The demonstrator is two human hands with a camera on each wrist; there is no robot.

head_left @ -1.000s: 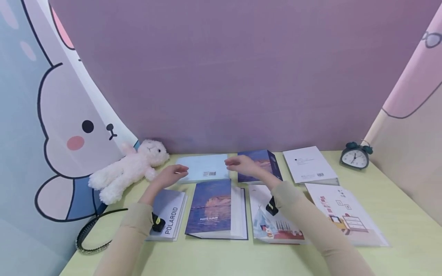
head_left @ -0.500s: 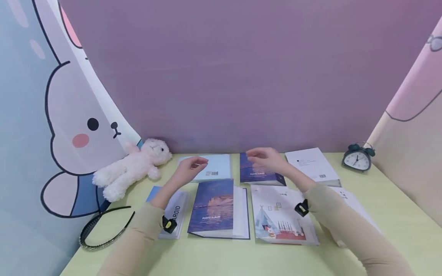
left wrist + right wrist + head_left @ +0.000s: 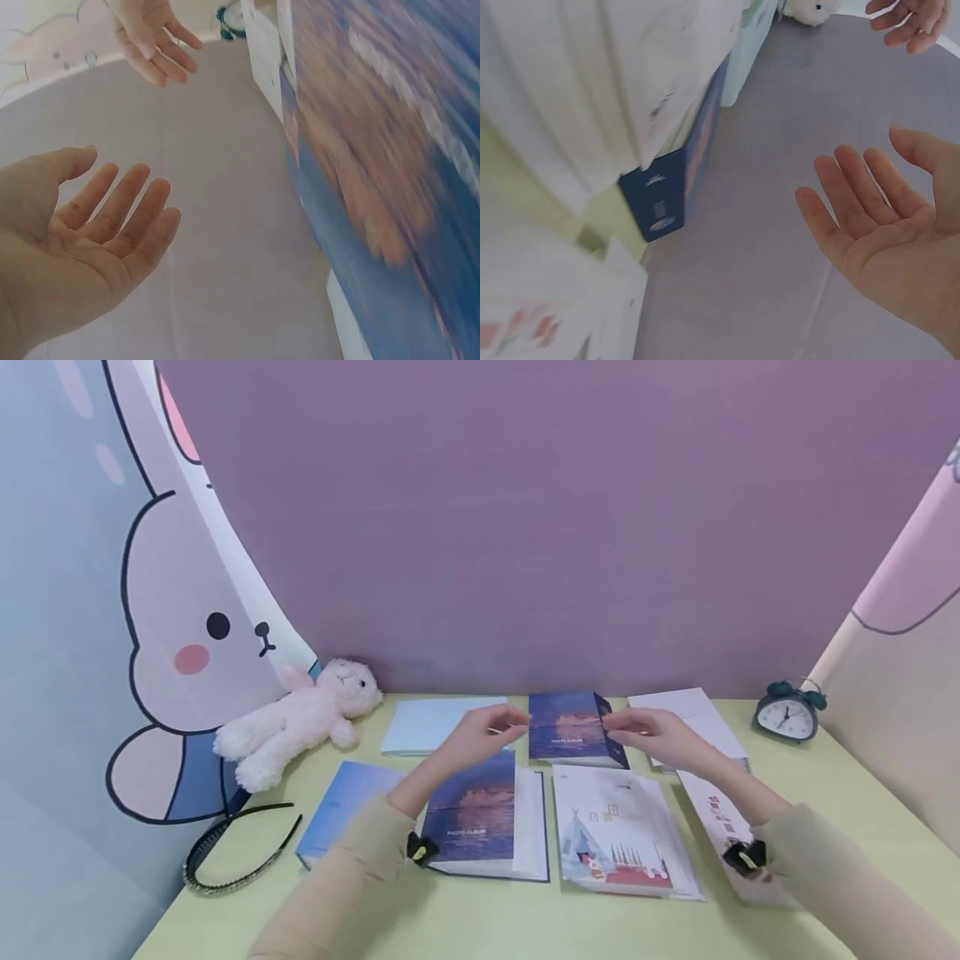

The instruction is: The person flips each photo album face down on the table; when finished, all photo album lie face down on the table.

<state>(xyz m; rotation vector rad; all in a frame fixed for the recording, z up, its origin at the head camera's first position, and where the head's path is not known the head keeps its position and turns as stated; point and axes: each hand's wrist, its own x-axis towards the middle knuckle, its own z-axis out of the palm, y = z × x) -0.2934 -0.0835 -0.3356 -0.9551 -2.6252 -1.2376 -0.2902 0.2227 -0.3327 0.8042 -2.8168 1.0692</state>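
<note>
My left hand (image 3: 480, 737) hovers above the gap between the light blue album (image 3: 420, 727) and the front sea-picture photo album (image 3: 480, 810). My right hand (image 3: 660, 739) is held over the right side of the back row, partly covering the white album (image 3: 686, 710). Between the two hands lies a smaller dark blue photo album (image 3: 562, 727) with a sea picture. In the left wrist view the left hand (image 3: 97, 240) shows loosely bent fingers and a bare palm. The right hand (image 3: 885, 232) looks the same in the right wrist view. Neither touches an album.
The front row also holds a blue album (image 3: 348, 797), a white album with a tent drawing (image 3: 615, 827) and another white illustrated one (image 3: 716, 810). A plush toy (image 3: 300, 718) and headband (image 3: 232, 852) lie left; an alarm clock (image 3: 787, 712) stands right.
Both hands have moved rightward over the albums. The left has left the light blue album's left side, and the right has passed from the dark blue album's left side to its right.
</note>
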